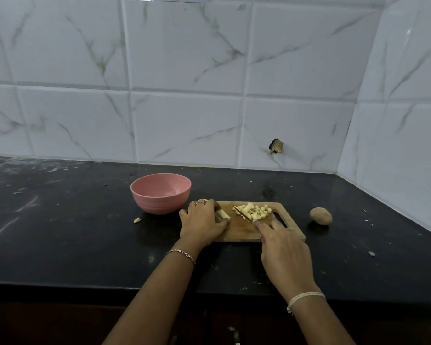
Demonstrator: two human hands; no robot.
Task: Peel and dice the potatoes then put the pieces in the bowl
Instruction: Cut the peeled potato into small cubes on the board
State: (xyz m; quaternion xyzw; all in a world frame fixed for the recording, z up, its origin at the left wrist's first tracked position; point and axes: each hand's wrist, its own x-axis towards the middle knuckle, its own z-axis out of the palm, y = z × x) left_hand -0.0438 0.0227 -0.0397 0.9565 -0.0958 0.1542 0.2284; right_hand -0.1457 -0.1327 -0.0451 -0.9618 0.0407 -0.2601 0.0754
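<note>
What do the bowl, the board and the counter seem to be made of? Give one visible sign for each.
Bowl: likely matte pink plastic; faint ribbed rings low on its wall. Board: wood; brown grain and a cut-out handle. Counter: probably polished dark stone; black with pale streaks and a sheen.

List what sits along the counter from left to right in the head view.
stray potato piece → pink bowl → left hand → diced potato pile → unpeeled potato → small scrap
</note>
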